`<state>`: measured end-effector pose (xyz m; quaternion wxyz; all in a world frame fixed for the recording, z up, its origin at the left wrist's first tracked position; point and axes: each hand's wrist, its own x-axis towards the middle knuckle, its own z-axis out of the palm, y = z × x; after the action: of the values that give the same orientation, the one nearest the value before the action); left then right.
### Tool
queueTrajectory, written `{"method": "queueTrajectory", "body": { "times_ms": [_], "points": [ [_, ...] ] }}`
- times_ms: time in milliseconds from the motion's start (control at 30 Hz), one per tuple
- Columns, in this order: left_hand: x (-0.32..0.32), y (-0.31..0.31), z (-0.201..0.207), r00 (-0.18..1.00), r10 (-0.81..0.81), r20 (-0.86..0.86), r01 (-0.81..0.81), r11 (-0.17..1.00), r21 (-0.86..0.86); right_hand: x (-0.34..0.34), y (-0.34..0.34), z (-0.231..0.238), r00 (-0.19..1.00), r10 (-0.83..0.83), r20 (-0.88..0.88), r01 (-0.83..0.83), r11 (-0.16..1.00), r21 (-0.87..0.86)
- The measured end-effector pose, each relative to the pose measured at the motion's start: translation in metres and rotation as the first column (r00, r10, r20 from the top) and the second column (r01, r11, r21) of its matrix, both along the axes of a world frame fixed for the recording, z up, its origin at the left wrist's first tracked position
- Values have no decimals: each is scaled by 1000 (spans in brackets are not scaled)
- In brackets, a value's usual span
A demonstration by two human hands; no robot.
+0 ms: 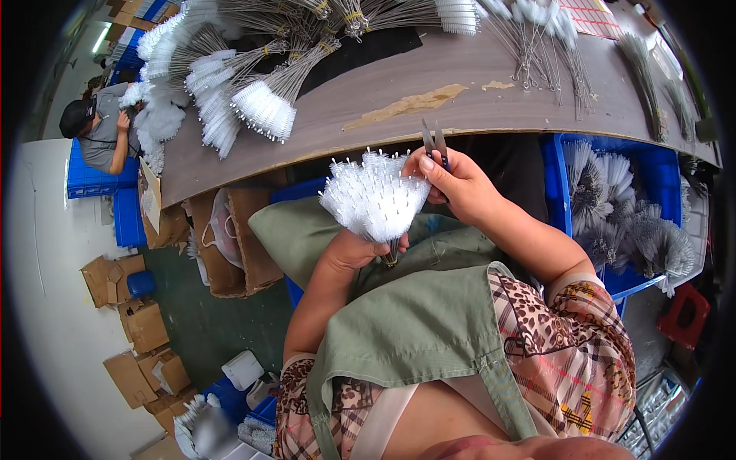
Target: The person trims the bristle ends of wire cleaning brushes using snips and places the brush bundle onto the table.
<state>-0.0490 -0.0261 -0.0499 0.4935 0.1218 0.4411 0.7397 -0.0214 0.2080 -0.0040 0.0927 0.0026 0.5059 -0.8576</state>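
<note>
Head view, only one. Left hand point(353, 251) closed round the stems of a brush bundle point(374, 195), just under the bristles. Bundle sits above that hand, white heads fanned up, stem ends poking out below the grip. Right hand point(466, 185) grasps small scissors point(438, 146), dark handles in the fingers, blades up and slightly apart. Its fingertips are right at the bundle's right edge; can't tell if they touch the bristles. Scissor blades are clear of the heads.

Green apron point(418, 330) below both hands, its cloth also spread behind the left one. Table point(498, 115) runs beyond both hands. On it, up and left of the left hand: pile of tied brushes point(264, 107), white heads, yellow bands, partly over a black sheet point(368, 60). Beyond the right hand: more white-headed brushes point(540, 15), wire stems toward the hands. Right of the right hand: blue bin point(665, 172) with brush bundles point(640, 238) inside. Left of the left hand: cardboard box point(261, 261) with a white bag point(224, 234). Far left: co-worker point(103, 146), hand near white brushes.
</note>
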Motion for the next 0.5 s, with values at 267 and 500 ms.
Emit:
{"method": "queueTrajectory", "body": {
  "times_ms": [267,500],
  "points": [
    [1,-2,4,1000,-25,16,26,999,-45,1,16,26,945,-48,-324,166,922,348],
    [3,-1,4,998,-18,62,22,998,-61,-2,17,22,893,48,-448,227,811,539]
  ]
}}
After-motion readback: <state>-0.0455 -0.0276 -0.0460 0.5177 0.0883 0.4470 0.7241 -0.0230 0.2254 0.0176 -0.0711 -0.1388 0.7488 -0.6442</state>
